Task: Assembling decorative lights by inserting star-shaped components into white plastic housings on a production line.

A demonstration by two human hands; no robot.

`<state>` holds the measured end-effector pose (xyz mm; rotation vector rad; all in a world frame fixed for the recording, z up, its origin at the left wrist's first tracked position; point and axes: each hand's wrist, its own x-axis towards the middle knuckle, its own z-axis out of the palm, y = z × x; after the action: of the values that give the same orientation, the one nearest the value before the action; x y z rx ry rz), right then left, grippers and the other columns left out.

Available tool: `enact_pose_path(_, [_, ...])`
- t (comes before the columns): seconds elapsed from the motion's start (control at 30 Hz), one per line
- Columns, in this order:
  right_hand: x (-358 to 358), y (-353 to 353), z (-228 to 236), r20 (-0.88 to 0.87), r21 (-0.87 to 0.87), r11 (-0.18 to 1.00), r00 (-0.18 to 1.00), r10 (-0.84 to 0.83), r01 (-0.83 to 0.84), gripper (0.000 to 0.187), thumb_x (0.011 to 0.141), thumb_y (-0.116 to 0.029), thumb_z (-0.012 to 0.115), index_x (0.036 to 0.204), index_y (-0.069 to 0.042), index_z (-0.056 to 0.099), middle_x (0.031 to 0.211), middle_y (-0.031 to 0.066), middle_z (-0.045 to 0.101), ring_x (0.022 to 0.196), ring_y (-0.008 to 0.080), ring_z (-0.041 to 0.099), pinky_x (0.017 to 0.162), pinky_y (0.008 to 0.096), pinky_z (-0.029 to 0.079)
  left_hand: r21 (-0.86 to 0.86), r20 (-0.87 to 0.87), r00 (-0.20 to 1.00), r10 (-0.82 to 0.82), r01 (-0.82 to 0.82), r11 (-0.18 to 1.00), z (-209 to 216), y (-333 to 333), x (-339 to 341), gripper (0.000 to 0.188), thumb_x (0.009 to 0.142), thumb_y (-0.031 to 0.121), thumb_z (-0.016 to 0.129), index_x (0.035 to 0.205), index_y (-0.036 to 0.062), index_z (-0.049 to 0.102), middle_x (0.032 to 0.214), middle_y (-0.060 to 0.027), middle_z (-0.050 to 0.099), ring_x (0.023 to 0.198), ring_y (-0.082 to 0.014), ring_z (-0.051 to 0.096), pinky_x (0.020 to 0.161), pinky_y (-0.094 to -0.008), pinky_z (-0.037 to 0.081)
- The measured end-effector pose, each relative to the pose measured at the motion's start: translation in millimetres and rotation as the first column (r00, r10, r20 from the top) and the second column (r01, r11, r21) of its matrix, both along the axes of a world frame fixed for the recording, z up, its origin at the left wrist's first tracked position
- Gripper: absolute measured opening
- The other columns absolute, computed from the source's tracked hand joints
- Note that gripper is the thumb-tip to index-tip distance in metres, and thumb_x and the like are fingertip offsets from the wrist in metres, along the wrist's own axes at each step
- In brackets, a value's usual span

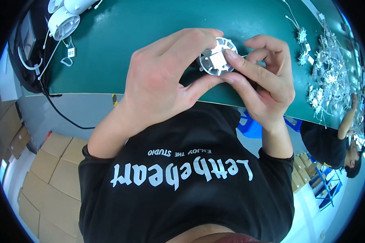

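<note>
My left hand (162,77) is wrapped around a round white plastic housing (205,62), thumb along its near rim and fingers over its far side. The open end of the housing faces up, with ribs or clips around the inside of the rim. A square white piece (219,60) sits in the middle of the opening. From the other side, my right hand (267,75) closes in: one fingertip presses at the square piece's edge, and another touches the housing's near rim. Its remaining fingers are curled, and a thin white piece shows just behind them.
Several white cylindrical housings (63,23) with wires stand at the table's far left. On the right lies a heap of small star-shaped parts with wires (330,77). The green table (109,52) has its near edge before me. A co-worker (326,141) is at the right; cardboard boxes (48,174) lie at the lower left.
</note>
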<state>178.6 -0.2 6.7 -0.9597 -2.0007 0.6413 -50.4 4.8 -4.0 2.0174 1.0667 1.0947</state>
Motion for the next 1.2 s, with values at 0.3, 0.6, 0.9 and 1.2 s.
enact_pose_path(0.3, [-9, -14, 10, 0.012, -0.121, 0.991, 0.998, -0.061, 0.062, 0.035, 0.080, 0.009, 0.087, 0.115, 0.006, 0.082, 0.114, 0.0184, 0.068, 0.077, 0.0131, 0.061, 0.067, 0.0233, 0.049, -0.015, -0.024, 1.000, 0.017, -0.017, 1.000, 1, -3, 3, 0.048, 0.074, 0.006, 0.095, 0.113, 0.0034, 0.067, 0.123, -0.0144, 0.080, 0.109, -0.0277, 0.079, 0.089, -0.0316, 0.062])
enact_pose_path(0.6, [-8, -11, 8, 0.002, -0.078, 0.997, 1.000, -0.010, 0.010, 0.033, 0.079, 0.012, 0.086, 0.112, 0.008, 0.081, 0.113, 0.0194, 0.069, 0.073, 0.0117, 0.058, 0.062, 0.0229, 0.045, 0.084, -0.042, 0.998, 0.035, -0.032, 0.996, -1, -2, 4, 0.047, 0.073, 0.006, 0.094, 0.111, 0.0017, 0.067, 0.117, -0.0163, 0.081, 0.102, -0.0279, 0.080, 0.083, -0.0307, 0.063])
enact_pose_path(0.9, [1, -5, 15, -0.060, -0.195, 0.977, 0.993, -0.100, 0.087, 0.029, 0.084, 0.012, 0.082, 0.112, 0.008, 0.079, 0.109, 0.0170, 0.069, 0.072, 0.0117, 0.058, 0.062, 0.0220, 0.044, 0.078, -0.060, 0.998, 0.019, -0.014, 0.997, 2, -1, 2, 0.049, 0.074, 0.009, 0.097, 0.111, 0.0014, 0.067, 0.118, -0.0176, 0.081, 0.105, -0.0272, 0.080, 0.088, -0.0311, 0.062])
enact_pose_path(1.2, [11, -2, 7, 0.104, -0.267, 0.951, 0.985, -0.135, 0.158, 0.014, 0.090, 0.009, 0.078, 0.102, 0.004, 0.075, 0.102, 0.0094, 0.071, 0.081, 0.0130, 0.065, 0.065, 0.0218, 0.049, 0.047, -0.082, 0.996, 0.023, -0.019, 0.999, 2, -4, 4, 0.052, 0.074, 0.008, 0.098, 0.113, 0.0009, 0.065, 0.119, -0.0196, 0.080, 0.108, -0.0274, 0.080, 0.091, -0.0317, 0.062])
